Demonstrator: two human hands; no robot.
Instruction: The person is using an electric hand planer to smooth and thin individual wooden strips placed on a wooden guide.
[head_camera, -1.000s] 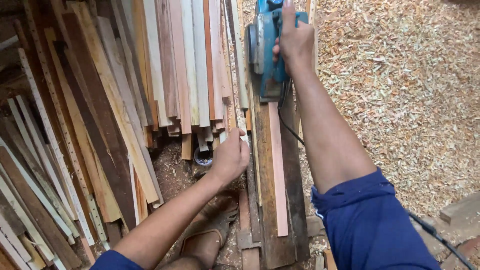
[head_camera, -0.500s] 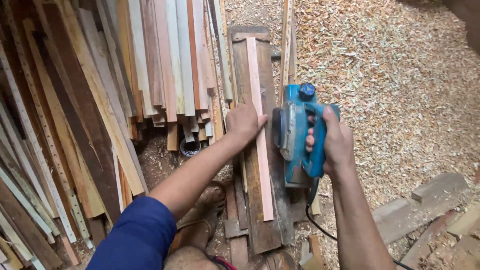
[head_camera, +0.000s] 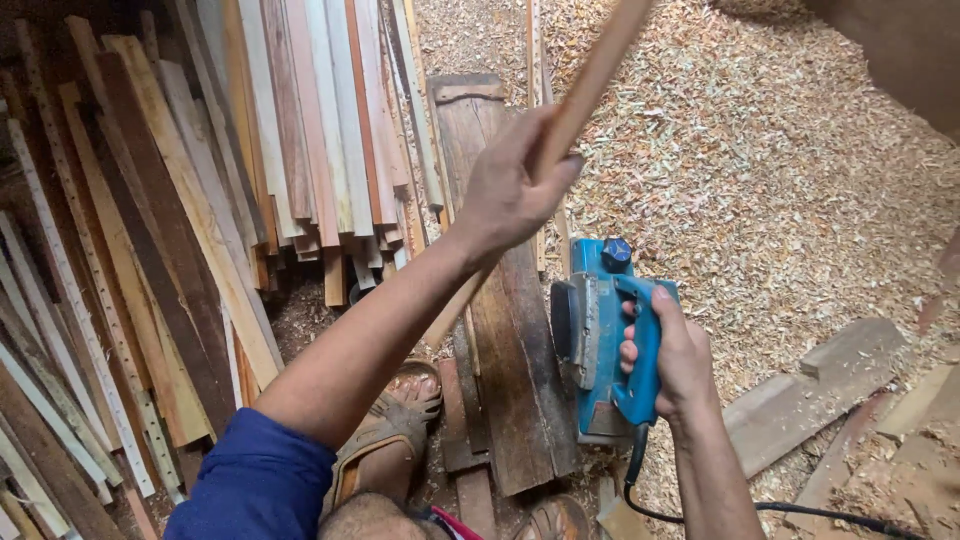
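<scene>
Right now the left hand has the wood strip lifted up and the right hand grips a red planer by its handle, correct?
Not quite: in the head view the planer is blue, not red. The left hand does hold the wood strip lifted, and the right hand grips the handle.

Slat stack (head_camera: 300, 150) left of plank (head_camera: 505, 290); planer (head_camera: 600, 340) on plank's right edge; shavings (head_camera: 760, 170) right.

1. No packages, signs or screens appear anywhere around the person's hands.
2. No label can be made out on the blue power tool or on the stacked timber.
</scene>
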